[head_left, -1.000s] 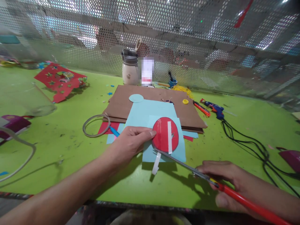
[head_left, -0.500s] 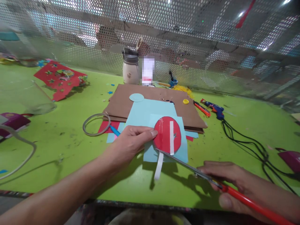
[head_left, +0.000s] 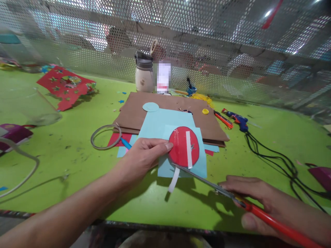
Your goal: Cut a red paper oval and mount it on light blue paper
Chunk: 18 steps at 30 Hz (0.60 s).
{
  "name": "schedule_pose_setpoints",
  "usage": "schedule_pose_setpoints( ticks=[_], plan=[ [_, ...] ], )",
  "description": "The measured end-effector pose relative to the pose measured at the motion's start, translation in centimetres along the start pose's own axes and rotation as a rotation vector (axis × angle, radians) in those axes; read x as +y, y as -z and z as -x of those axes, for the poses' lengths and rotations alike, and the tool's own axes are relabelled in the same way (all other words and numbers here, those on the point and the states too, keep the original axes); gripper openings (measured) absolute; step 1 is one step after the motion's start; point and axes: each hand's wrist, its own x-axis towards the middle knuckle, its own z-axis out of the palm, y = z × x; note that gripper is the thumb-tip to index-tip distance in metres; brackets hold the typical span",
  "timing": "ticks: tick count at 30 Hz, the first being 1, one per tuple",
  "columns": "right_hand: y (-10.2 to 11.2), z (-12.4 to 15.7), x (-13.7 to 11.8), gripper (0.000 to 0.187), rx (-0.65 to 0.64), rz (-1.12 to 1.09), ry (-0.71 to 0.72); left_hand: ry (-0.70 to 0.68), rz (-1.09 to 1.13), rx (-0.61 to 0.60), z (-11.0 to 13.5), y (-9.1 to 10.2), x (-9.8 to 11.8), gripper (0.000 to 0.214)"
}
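My left hand (head_left: 152,151) pinches the left edge of a red paper circle (head_left: 178,148) laid over a light blue paper sheet (head_left: 201,165). A white strip (head_left: 189,150) of tape runs down the circle, and a second, clear-looking strip lies left of it. From the circle's lower edge hangs a loose white tape end (head_left: 174,181). Closed round long scissors with red handles (head_left: 219,189) is my right hand (head_left: 253,196). The blades reach along the bottom edge of the circle, close to the hanging tape.
Behind the circle lie another light blue sheet (head_left: 168,120) and brown paper (head_left: 131,110). A tape ring (head_left: 91,137) sits left. A glue gun (head_left: 239,120), an orange cutter (head_left: 223,120) and black cables are right. A bottle (head_left: 144,77) and red star-cut paper (head_left: 64,86) stand farther back.
The hanging tape end has swung slightly up and left, and the circle has shifted a little up and left. Both hands keep nearly the same place.
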Motion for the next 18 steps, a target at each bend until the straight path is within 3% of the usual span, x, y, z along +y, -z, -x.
schedule_pose_setpoints(
  ticks=[3,10,15,18],
  plan=[
    [0.0,0.2,0.4,0.033,-0.109,0.066,-0.099,-0.034,-0.019,0.016,0.0,0.0,0.0,0.038],
    [-0.2,0.6,0.7,0.048,-0.046,0.125,-0.118,-0.059,0.011,0.012,0.1,-0.1,-0.1,0.033],
    [-0.9,0.9,1.3,0.052,0.092,0.25,-0.128,-0.064,0.056,0.086,0.1,-0.3,-0.2,0.029],
    [-1.3,0.9,1.6,0.056,0.062,0.305,-0.153,-0.055,0.121,0.107,0.0,-0.1,-0.2,0.021]
  ],
)
